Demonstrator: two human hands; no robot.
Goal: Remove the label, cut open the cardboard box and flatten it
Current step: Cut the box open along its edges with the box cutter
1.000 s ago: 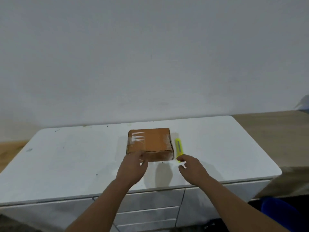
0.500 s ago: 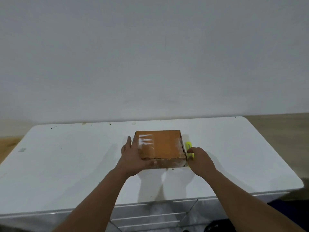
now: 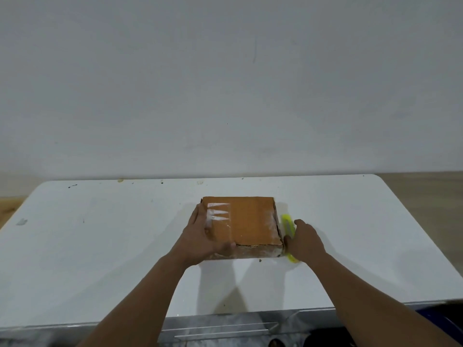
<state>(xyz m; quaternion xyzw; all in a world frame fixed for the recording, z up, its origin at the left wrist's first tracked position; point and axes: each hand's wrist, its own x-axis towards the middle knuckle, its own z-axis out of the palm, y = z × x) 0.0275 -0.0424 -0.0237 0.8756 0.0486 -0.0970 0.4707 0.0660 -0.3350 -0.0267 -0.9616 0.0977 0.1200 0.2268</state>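
A flat brown cardboard box (image 3: 250, 222) lies on the white table (image 3: 100, 246), with white torn label remains (image 3: 219, 213) on its top left. My left hand (image 3: 200, 240) grips the box's near left corner, thumb on the front edge. A yellow utility knife (image 3: 287, 226) lies along the box's right side. My right hand (image 3: 304, 240) rests over the knife, fingers curled around it; its near end sticks out below the hand.
A plain grey wall stands right behind the table. Drawer fronts (image 3: 220, 329) show below the table's near edge. A wooden floor (image 3: 426, 196) lies to the right, and a blue object (image 3: 441, 319) sits at the lower right.
Both hands moved forward: the left one from the box's front to gripping its left corner, the right one from short of the knife to lying over it. The view shifted closer.
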